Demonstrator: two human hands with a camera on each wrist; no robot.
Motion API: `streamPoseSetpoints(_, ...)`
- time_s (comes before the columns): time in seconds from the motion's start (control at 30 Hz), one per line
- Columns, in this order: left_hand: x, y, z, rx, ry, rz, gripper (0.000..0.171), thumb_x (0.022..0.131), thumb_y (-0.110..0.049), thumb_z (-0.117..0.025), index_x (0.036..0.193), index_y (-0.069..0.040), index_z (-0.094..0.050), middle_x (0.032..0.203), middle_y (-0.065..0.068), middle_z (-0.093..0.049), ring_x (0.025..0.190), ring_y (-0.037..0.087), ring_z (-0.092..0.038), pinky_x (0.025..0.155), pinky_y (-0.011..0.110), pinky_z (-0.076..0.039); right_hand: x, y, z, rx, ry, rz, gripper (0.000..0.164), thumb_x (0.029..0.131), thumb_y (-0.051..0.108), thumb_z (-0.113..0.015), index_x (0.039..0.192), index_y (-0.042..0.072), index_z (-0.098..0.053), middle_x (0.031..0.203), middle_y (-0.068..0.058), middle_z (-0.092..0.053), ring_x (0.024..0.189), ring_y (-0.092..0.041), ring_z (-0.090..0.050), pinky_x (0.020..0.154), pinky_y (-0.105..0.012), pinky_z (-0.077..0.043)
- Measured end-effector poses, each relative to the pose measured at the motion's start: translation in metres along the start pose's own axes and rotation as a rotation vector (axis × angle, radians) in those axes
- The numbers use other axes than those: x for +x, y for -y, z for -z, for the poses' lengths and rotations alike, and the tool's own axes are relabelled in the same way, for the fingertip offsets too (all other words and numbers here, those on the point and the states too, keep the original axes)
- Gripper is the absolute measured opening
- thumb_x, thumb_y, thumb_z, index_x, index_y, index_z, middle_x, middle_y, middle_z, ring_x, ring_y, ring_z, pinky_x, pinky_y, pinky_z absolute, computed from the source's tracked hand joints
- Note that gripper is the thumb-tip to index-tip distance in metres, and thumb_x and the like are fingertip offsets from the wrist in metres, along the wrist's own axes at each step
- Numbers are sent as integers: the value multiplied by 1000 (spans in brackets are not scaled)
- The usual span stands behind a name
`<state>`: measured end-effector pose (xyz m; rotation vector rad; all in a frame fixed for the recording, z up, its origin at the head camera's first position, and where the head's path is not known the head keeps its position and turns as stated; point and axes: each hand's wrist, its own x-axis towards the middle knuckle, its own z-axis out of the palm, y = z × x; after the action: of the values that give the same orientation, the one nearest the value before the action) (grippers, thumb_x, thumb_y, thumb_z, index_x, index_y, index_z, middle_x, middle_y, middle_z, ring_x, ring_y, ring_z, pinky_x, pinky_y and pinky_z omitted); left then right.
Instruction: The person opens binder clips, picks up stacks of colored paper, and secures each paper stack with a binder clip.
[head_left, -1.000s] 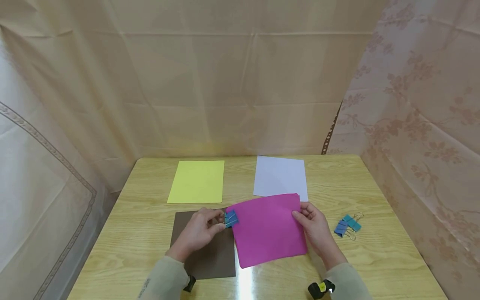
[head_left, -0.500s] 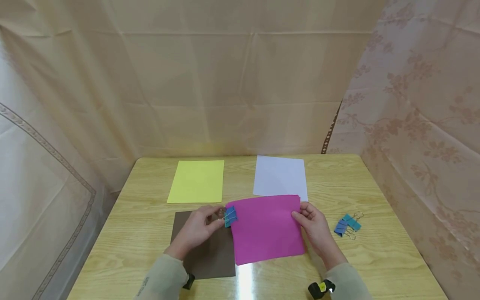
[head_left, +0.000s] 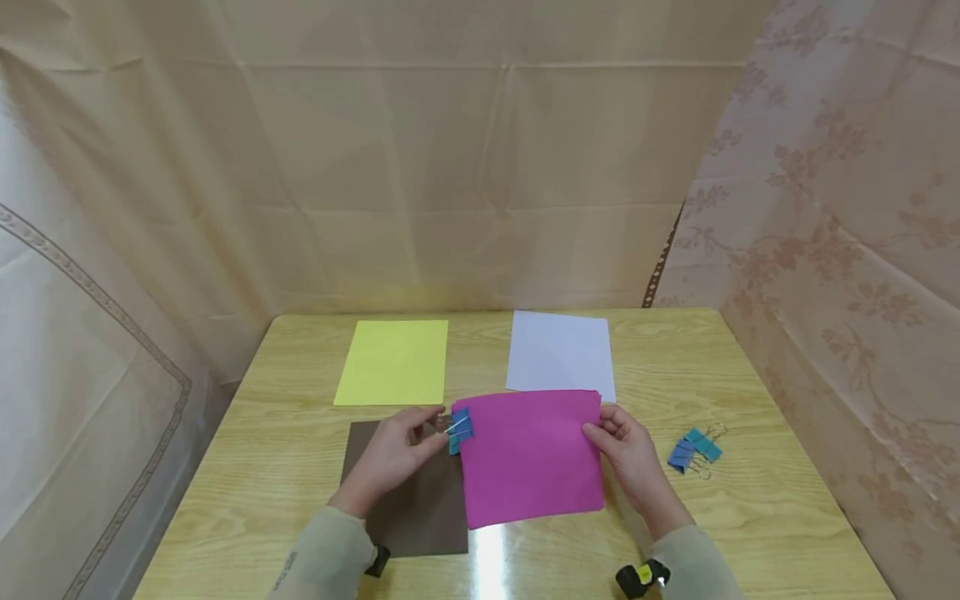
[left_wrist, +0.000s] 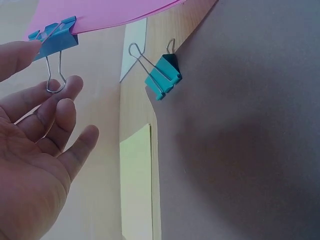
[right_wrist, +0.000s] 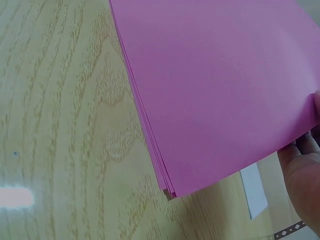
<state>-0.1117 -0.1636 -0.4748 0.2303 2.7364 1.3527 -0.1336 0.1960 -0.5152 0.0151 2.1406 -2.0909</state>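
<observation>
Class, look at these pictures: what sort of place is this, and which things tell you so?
Probably a makeshift desk or craft corner set up for recording: a wooden table screened by hanging cloth sheets, with coloured paper such as the yellow sheet and spare binder clips laid out.

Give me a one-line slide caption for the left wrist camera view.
Left hand touches a blue binder clip on the pink paper stack; a teal clip grips the brown sheet.
</observation>
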Motion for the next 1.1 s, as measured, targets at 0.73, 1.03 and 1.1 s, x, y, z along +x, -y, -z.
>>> streamPoseSetpoints(0.73, 1, 2, 1, -59, -40, 26, 46, 94, -25, -75, 135, -8, -66, 107, -3, -71, 96, 16, -58, 80, 32, -52, -1, 0, 0, -2, 5, -32, 33, 100, 18, -67, 123, -4, -59, 100, 0, -72, 93, -12, -67, 88, -24, -54)
streamPoseSetpoints(1.03, 1, 2, 0, -68, -51, 34, 41, 93, -27, -76, 130, -10, -70, 105, -4, -69, 97, 15, -59, 83, 35, -53, -2, 1, 2, -24, -6, -84, 31, 99, 18, -69, 119, -4, -59, 100, -2, -74, 92, -13, -70, 85, -25, -56)
streamPoseSetpoints(1.1, 1, 2, 0, -79, -52, 39, 41, 93, -28, -76, 130, -10, -70, 105, -4, -69, 97, 15, -60, 84, 35, -54, -2, 2, 2, -28, -10, -103, 32, 99, 19, -69, 121, -3, -59, 101, -2, -74, 92, -13, -70, 85, -25, -57)
